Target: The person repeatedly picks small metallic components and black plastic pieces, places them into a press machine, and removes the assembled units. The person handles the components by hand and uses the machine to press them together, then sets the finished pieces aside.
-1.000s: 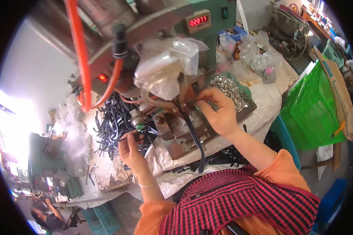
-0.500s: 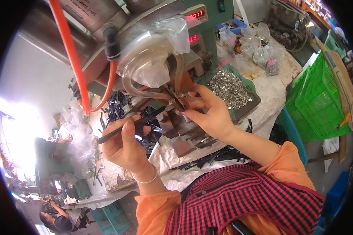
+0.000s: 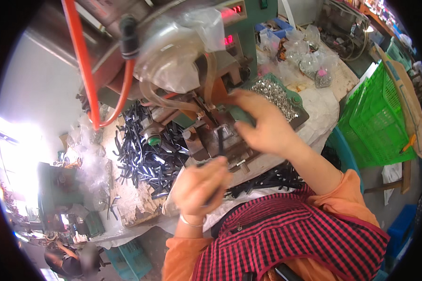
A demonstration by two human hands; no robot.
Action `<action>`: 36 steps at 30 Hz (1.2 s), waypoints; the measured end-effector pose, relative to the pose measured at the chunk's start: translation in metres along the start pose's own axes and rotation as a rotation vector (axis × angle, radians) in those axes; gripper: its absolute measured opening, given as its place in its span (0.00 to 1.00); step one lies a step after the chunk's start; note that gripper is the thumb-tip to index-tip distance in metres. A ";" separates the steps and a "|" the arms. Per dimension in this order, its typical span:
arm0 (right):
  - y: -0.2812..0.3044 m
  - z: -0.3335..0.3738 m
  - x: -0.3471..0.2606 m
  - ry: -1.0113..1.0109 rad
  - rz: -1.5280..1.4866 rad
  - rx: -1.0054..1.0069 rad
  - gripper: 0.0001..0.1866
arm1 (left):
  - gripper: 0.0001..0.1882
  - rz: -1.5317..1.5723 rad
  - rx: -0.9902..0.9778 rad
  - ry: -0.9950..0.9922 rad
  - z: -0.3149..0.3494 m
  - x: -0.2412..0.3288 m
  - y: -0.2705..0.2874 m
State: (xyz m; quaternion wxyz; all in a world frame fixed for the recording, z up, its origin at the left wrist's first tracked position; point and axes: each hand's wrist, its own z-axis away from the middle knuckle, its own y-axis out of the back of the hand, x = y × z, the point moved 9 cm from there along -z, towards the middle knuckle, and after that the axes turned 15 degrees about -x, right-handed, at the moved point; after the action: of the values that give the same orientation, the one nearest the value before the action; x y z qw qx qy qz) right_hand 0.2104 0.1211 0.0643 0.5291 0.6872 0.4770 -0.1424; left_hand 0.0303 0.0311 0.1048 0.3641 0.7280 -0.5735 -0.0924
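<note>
My left hand (image 3: pixel 201 187), smeared by motion, is closed in front of the press's metal fixture (image 3: pixel 202 140). From its fingertips a narrow black strip (image 3: pixel 221 143) points up onto the fixture; another dark length shows beneath the fingers. My right hand (image 3: pixel 269 124) is at the fixture's right side, thumb and fingers apart, with nothing visible between them. Its fingertips are blurred. Just beyond it a green tray (image 3: pixel 295 99) carries a heap of small shiny metal pieces (image 3: pixel 272 96). Clear tubes (image 3: pixel 166 104) run down to the fixture.
A pile of black strips (image 3: pixel 145 150) lies left of the fixture, beside a green button (image 3: pixel 154 140). More strips (image 3: pixel 267 180) lie along the front edge. An orange hose (image 3: pixel 82 61) hangs at the left. A green crate (image 3: pixel 373 119) stands at the right. Another person (image 3: pixel 72 262) is far left.
My left hand has moved right and down, bringing a black strip to the fixture's front. My right hand has drawn back to the right, its thumb and fingers now spread.
</note>
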 end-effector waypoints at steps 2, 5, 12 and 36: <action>0.014 0.021 0.048 -0.163 0.446 0.106 0.17 | 0.14 -0.178 -0.117 -0.053 -0.008 0.012 -0.024; 0.015 0.055 0.111 -0.292 0.630 0.162 0.14 | 0.13 -0.240 -0.117 -0.093 -0.007 0.012 -0.040; 0.031 0.058 0.133 -0.285 0.412 0.306 0.08 | 0.15 -0.245 -0.111 -0.063 -0.004 0.008 -0.039; 0.023 0.059 0.143 -0.296 -0.124 0.300 0.10 | 0.16 1.663 0.201 -0.455 -0.024 0.059 0.010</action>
State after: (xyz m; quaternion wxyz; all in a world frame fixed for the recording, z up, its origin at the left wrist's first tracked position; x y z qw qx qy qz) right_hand 0.3191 0.1432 -0.0463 0.4754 0.6993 0.4089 -0.3432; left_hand 0.0551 -0.0127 0.1456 0.1239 0.0653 -0.9839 0.1112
